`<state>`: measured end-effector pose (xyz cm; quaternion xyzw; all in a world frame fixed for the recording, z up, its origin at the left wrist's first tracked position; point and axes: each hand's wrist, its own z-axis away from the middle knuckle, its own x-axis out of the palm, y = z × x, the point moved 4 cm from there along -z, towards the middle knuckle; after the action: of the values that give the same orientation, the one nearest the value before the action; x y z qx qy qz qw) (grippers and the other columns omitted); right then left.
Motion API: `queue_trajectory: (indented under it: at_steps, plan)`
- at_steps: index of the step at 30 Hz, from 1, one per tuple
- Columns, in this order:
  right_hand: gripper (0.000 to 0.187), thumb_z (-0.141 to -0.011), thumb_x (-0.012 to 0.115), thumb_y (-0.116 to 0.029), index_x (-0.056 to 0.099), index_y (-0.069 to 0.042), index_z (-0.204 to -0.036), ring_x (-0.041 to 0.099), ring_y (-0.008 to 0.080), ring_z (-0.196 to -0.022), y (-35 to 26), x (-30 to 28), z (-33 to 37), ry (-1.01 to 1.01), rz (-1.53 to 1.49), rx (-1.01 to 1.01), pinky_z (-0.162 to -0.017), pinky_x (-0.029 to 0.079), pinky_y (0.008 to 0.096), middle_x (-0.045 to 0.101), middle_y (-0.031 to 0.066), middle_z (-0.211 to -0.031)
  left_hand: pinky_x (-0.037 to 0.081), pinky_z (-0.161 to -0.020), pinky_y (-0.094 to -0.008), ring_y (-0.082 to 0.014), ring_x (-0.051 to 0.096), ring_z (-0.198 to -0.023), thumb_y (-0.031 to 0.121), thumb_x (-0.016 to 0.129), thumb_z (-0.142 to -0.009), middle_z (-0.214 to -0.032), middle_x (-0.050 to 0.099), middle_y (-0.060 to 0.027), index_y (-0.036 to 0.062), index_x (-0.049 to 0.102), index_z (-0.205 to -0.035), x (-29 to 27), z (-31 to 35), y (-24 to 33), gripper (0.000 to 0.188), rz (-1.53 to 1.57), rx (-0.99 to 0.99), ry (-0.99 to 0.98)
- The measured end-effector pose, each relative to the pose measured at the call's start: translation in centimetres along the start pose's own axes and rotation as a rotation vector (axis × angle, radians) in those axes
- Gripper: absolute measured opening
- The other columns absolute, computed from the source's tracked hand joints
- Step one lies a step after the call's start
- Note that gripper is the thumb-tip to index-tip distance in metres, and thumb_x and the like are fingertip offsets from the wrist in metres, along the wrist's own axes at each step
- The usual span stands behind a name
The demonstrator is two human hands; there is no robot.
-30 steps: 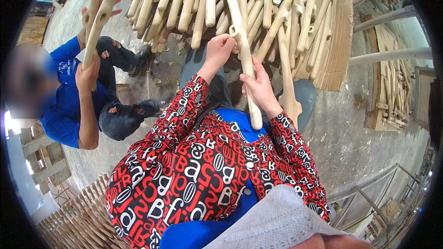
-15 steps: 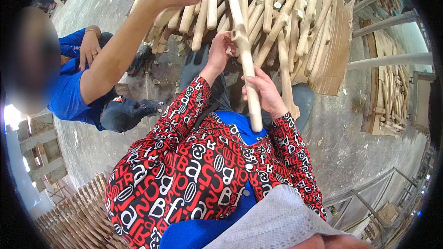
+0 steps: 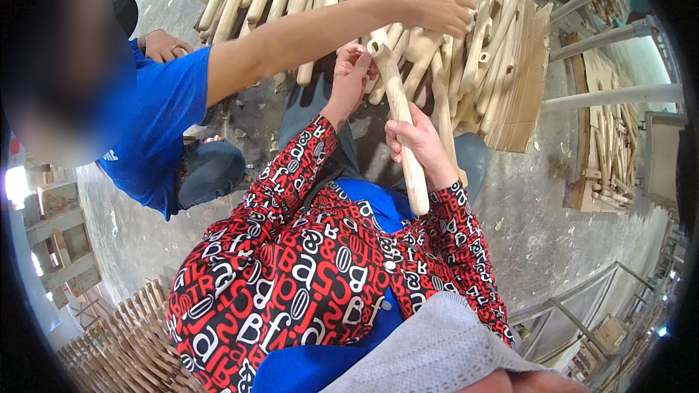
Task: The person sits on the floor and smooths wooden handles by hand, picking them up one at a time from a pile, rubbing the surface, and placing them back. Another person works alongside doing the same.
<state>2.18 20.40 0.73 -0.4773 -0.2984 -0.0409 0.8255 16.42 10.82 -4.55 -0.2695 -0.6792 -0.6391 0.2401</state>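
Concrete floor (image 3: 539, 225) is stretching around a pile of wooden pieces (image 3: 470, 65). At the pile's near side, the right hand (image 3: 426, 147) is gripping a holed pole (image 3: 395, 89); closer to the pile, the left hand (image 3: 350, 80) is showing curled fingers, its grip unclear. A co-worker's arm (image 3: 306, 36) is spanning the pile.

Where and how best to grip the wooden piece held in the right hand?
Likely the straight shaft below the holed bulge, from the right, as the right hand does: it looks slim and even there. The left hand sits close to the bulge and a co-worker's arm crosses just beyond, crowding that end.
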Motion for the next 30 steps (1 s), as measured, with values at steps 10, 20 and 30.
queue_trajectory:
  at_steps: [10, 20, 30]
  plan:
    - [0.043, -0.086, 0.060, -0.009, 0.040, -0.003, -0.124, 0.051, 0.0085, -0.054, -2.0, 0.3, 1.0, -0.024, -0.130, 0.024, -0.043, 0.045, 0.0234, 0.052, 0.0017, -0.075, 0.044, -0.063, -0.0212, -0.0059, 0.056, -0.075, 0.017, 0.056, -0.096, -0.087, 0.061, 0.0016, 0.0113, 0.056, -0.097, 0.9, -2.3, -0.6, 0.006, 0.051, 0.014, 0.045]
    - [0.041, -0.086, 0.055, -0.008, 0.041, -0.004, -0.124, 0.045, 0.0088, -0.055, -5.1, 1.3, 2.5, -0.158, -0.459, 0.047, -0.041, 0.040, 0.0219, 0.046, 0.0036, -0.075, 0.046, -0.055, -0.0307, -0.0179, 0.055, -0.061, 0.002, 0.050, -0.090, -0.084, 0.064, -0.0154, 0.0103, 0.044, -0.091, 1.6, -7.1, 4.5, 0.010, 0.085, 0.131, 0.053]
    - [0.068, -0.082, 0.059, -0.008, 0.030, 0.001, -0.142, 0.063, 0.0295, -0.086, -4.4, 0.1, 3.8, 0.347, 0.999, -0.450, -0.076, 0.051, 0.0349, 0.061, 0.0180, -0.104, 0.041, -0.050, -0.0190, -0.0083, 0.054, -0.059, 0.010, 0.054, -0.096, -0.091, 0.065, -0.0127, 0.0095, 0.043, -0.098, 0.4, -2.9, 4.1, 0.011, -0.148, 0.091, 0.050]
